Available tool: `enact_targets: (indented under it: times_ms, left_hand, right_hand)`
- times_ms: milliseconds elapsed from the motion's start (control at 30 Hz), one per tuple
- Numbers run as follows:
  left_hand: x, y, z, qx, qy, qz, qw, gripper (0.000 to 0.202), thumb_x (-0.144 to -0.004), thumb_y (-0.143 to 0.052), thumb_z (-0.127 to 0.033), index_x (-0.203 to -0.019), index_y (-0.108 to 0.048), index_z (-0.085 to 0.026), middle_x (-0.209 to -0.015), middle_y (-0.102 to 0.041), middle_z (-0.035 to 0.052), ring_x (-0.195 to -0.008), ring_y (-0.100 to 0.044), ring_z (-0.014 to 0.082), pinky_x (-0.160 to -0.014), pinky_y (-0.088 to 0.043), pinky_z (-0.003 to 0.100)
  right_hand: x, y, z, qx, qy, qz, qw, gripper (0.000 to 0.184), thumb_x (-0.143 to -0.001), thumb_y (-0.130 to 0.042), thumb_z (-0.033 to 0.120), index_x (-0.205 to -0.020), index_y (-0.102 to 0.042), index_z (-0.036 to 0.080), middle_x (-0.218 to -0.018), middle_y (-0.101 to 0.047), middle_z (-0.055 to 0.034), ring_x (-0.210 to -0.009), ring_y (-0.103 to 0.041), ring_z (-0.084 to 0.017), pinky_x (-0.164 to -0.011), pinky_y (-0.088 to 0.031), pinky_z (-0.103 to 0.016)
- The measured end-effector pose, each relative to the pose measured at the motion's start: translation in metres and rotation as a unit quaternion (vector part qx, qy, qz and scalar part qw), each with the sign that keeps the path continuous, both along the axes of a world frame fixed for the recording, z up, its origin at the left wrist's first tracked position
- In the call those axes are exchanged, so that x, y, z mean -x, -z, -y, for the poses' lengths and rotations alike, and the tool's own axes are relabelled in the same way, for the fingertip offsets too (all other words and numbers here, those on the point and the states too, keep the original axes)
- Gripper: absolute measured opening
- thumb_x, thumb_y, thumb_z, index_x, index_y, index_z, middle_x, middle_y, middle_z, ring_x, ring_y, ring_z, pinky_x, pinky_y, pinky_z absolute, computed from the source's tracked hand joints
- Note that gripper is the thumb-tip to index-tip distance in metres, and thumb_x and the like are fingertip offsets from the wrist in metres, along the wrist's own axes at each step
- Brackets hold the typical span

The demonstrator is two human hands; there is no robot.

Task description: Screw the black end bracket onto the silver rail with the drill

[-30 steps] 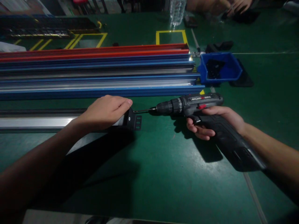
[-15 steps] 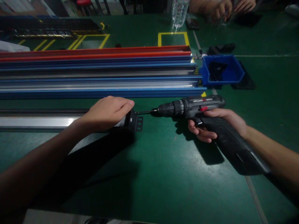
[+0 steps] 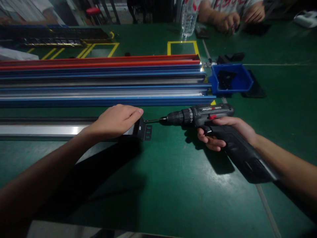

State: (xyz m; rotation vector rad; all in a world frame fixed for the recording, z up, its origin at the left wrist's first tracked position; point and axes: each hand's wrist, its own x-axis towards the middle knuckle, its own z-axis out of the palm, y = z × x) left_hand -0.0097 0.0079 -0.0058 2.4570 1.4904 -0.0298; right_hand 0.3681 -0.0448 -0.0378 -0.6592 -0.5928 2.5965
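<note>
My right hand (image 3: pixel 223 134) is wrapped round the grip of a black cordless drill (image 3: pixel 213 115), a finger by its trigger. The drill lies level, and its long thin bit (image 3: pixel 155 120) points left, its tip at the black end bracket (image 3: pixel 141 129). That bracket has a slotted tab and sits on the end of a silver metal profile (image 3: pixel 49 130). Over the profile's right end, my left hand (image 3: pixel 119 120) is closed, gripping it with the thumb along the top by the bracket. The fingers on the far side are hidden.
Behind lie several long blue profiles (image 3: pixel 104 100) and a red one (image 3: pixel 123 59). A blue bin (image 3: pixel 245 86) with black parts stands at their right end. Farther back are a plastic bottle (image 3: pixel 189 23), a co-worker's hands (image 3: pixel 230 23) and black parts (image 3: pixel 61 36).
The view has shifted slightly, so the far things sit lower in the picture. Both hands, the drill and the bracket hold nearly the same positions, the bit still at the bracket.
</note>
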Motion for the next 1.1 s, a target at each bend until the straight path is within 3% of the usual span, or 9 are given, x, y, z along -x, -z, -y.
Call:
enact_targets:
  times_ms: [733, 1100]
  left_hand:
    - [0.0006, -0.0002, -0.0016, 0.006, -0.003, 0.009, 1.0, 0.058, -0.101, -0.026, -0.056, -0.103, -0.074, -0.024, -0.113, -0.077, 0.0042, -0.101, -0.067, 0.0269, -0.085, -0.045, 0.034]
    - [-0.0035, -0.0046, 0.0019, 0.007, -0.009, -0.002, 1.0, 0.061, -0.1, -0.024, -0.056, -0.096, -0.073, -0.019, -0.104, -0.075, 0.0079, -0.092, -0.066, 0.0272, -0.08, -0.045, 0.034]
  right_hand:
    - [0.0008, -0.0011, -0.0007, -0.008, -0.002, 0.005, 1.0, 0.035, -0.093, -0.055, 0.036, -0.11, -0.064, 0.006, -0.098, -0.07, -0.013, -0.061, -0.061, -0.012, -0.067, -0.056, -0.028]
    - [0.0007, -0.0044, 0.0, 0.007, 0.003, 0.013, 1.0, 0.035, -0.093, -0.054, 0.033, -0.111, -0.061, 0.004, -0.096, -0.069, -0.0137, -0.063, -0.061, -0.012, -0.067, -0.056, -0.028]
